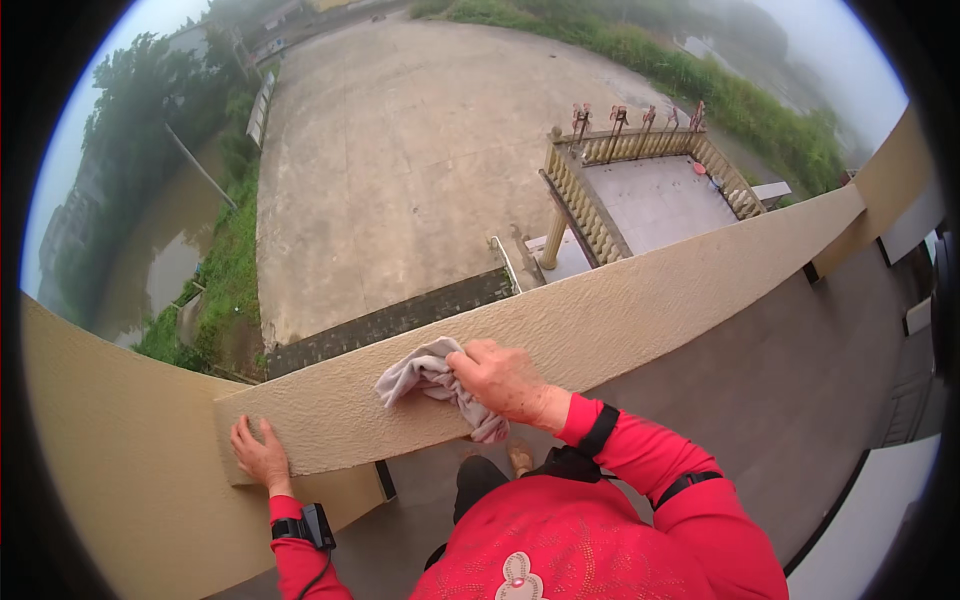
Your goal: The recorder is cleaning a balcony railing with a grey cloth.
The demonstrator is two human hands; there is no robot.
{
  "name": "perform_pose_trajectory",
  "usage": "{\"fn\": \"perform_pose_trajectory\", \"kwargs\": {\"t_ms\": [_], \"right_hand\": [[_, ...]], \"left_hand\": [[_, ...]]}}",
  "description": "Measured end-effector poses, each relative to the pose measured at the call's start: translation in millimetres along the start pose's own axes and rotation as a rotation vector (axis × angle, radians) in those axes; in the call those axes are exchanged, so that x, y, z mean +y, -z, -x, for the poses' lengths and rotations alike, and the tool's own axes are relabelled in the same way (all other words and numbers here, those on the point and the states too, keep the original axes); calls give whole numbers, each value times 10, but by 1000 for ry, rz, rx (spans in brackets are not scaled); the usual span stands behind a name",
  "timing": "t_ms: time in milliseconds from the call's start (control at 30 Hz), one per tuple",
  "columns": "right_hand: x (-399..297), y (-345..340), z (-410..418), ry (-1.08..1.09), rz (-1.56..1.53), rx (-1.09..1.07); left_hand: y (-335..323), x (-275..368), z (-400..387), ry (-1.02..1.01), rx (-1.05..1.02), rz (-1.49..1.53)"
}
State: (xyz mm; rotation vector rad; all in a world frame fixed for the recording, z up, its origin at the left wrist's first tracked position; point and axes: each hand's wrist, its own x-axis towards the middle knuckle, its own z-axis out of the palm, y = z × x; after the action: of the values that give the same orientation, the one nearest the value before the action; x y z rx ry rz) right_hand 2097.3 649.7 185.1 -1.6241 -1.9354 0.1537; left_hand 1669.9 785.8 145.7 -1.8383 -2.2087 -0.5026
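My right hand [504, 379] grips a crumpled, pale greyish-pink cloth [429, 371] on the top of a beige textured parapet wall [637, 304]. One end of the cloth hangs over the wall's near edge. To the left, my left hand [260, 454] rests on the same parapet close to its left end, fingers apart and holding nothing. Both forearms are in red sleeves with black straps, and a small black device sits at the left wrist.
Beyond the parapet is a drop to a concrete yard [390, 165]. A lower terrace with a balustrade [589, 202] lies at the right. A beige wall [127, 442] meets the parapet at left. Grey floor [750, 375] extends behind the parapet.
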Motion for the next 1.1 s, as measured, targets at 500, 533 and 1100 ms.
{"fn": "perform_pose_trajectory", "kwargs": {"t_ms": [500,533,1100], "right_hand": [[563,598,732,-159,400,162],[567,545,687,-178,450,240],[1234,762,289,-152,452,38]], "left_hand": [[26,-97,-87,2,-40,-15],[15,-106,-79,3,-37,-22],[-103,-243,-78,-29,-26,4]]}}
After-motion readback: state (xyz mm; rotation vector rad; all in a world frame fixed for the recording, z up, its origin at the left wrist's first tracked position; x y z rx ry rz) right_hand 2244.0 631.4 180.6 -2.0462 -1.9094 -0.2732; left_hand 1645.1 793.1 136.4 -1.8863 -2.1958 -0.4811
